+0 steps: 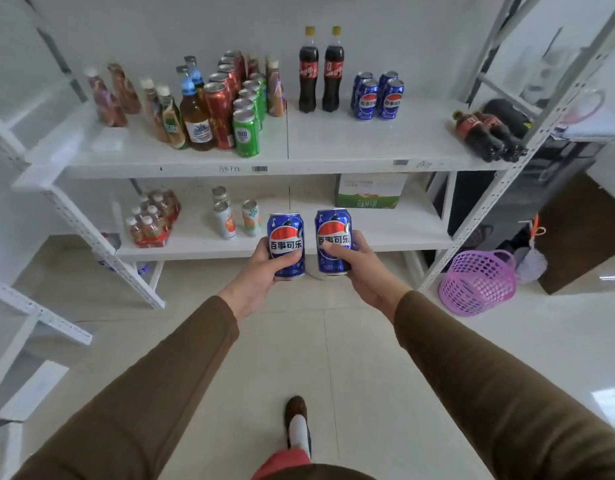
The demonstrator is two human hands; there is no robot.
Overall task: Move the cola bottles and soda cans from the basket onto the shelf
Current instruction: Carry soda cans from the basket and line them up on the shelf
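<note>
My left hand grips a blue cola can, and my right hand grips a second blue cola can. Both cans are upright, side by side, in front of the lower shelf. On the upper shelf stand two dark cola bottles with yellow caps and a cluster of blue cola cans. More cola bottles lie at that shelf's right end. The purple basket sits on the floor at the right, by the shelf's leg.
The upper shelf's left half holds several bottles and red and green cans. The lower shelf carries small bottle packs, slim cans and a green-and-white box. White rack posts stand at left and right. My foot is on the tiled floor.
</note>
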